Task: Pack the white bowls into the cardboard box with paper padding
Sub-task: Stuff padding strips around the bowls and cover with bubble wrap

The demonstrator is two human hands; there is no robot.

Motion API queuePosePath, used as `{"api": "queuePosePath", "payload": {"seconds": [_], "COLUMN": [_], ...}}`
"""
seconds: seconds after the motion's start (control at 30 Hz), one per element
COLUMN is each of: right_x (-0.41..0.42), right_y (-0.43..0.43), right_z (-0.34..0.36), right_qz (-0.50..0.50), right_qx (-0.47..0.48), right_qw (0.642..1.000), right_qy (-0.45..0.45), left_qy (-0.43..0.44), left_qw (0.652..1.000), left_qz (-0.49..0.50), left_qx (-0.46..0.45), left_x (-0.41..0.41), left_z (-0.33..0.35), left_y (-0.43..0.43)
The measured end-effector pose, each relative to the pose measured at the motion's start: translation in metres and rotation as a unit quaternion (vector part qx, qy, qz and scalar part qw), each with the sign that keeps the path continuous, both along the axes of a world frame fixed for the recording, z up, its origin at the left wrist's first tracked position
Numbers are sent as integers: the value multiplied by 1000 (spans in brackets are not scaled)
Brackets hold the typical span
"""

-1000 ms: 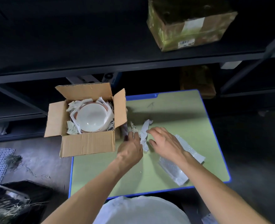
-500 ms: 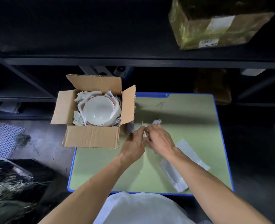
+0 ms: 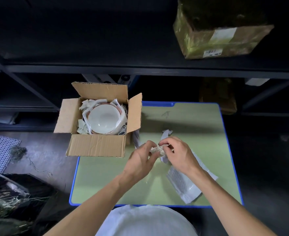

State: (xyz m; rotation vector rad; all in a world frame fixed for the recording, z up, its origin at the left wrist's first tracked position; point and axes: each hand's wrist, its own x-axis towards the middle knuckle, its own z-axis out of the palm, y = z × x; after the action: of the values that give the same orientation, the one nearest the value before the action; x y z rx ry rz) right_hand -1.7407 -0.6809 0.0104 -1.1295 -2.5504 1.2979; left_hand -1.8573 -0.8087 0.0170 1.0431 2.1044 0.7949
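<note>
White bowl nested in cardboard box at table's left edge; paper wad pinched between left hand and right hand — padding step judged underway; wad next to be tucked beside bowl.

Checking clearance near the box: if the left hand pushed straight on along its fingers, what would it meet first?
The crumpled paper the left hand pinches, then probably the right hand.

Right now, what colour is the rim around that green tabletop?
Blue: the tabletop rim shows best in the head view, along the far edge.
</note>
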Motion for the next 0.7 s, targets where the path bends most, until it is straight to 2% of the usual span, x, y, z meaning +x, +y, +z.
{"api": "queuePosePath", "payload": {"seconds": [0.1, 0.17, 0.33, 0.43, 0.6, 0.7], "right_x": [4, 7, -3, -23, -65, -93], "right_y": [-5, -9, -20, -23, -30, -30], "right_z": [20, 36, 71, 89, 103, 109], "right_qz": [10, 30, 96, 112, 158, 189], "right_qx": [-19, -65, -105, -74, 52, 102], "right_qw": [998, 993, 983, 982, 978, 972], "right_qy": [57, 88, 115, 129, 126, 97], "left_qy": [1, 2, 25, 53, 90, 110], "left_qw": [1000, 999, 994, 990, 978, 974], "left_qz": [2, 17, 44, 61, 109, 138], "left_qx": [21, 38, 100, 117, 155, 144], "left_x": [7, 8, -2, -17, -49, -70], "left_z": [20, 35, 67, 79, 82, 75], "left_y": [-9, -17, -40, -54, -63, -62]}}
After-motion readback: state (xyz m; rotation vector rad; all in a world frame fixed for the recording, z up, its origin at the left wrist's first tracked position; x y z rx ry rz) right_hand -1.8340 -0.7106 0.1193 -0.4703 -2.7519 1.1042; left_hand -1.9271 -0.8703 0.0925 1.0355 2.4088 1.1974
